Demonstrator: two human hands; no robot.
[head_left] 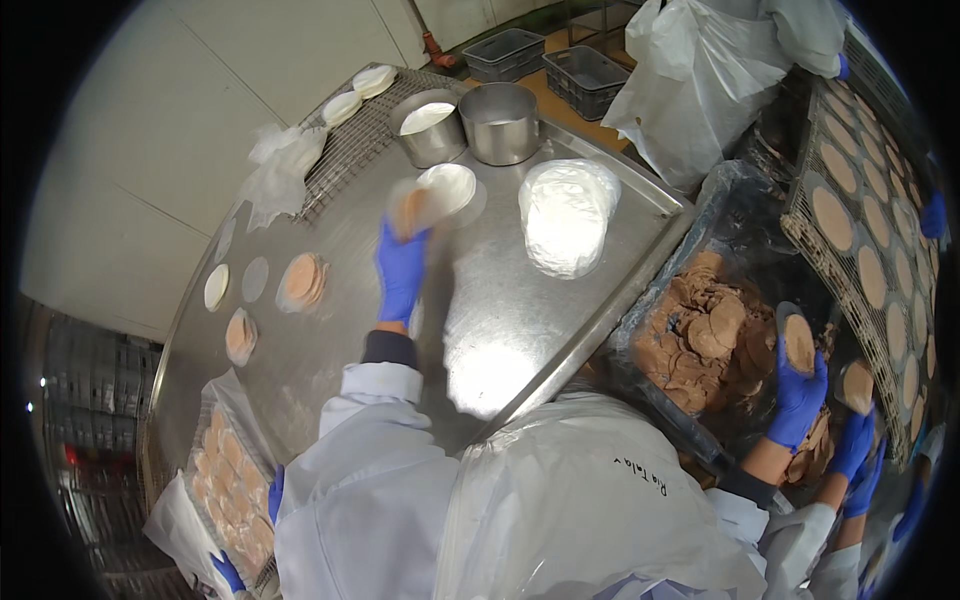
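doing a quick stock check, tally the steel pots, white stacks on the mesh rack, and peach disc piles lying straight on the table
Steel pots: 2
White stacks: 2
Peach disc piles: 2
Total: 6

Left hand (402, 268) holds probable patty (409, 210).

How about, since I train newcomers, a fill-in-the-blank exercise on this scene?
The left hand and right hand wear gloves coloured ____.
The one holding a patty by the lined bin is the ____.
That bin's mixture is coloured ____.
At the far edge of the table, round metal containers number ____.
Missing words: blue; right; brown; two.
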